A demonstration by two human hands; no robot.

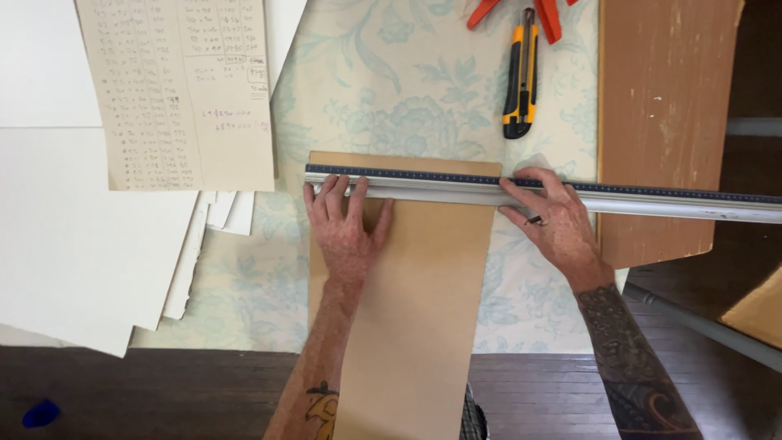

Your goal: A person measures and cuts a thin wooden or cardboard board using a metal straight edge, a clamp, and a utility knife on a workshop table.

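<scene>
Left hand (346,228) flat on brown card (407,310), fingers together, tips touching the ruler (538,191) edge. Right hand (554,220) at 3 o'clock of the left, fingers spread, pressing the ruler down just past the card's right edge; a small dark thing sits between two fingers, cannot tell what. Ruler lies across the card's top end, running right over a brown board (660,122). Card at table centre on a floral cloth (391,90), hanging off the near edge. Knife (521,77), yellow-black, at 12 o'clock of the right hand. Written sheet (183,90) and white papers (73,244) at 10 o'clock.
</scene>
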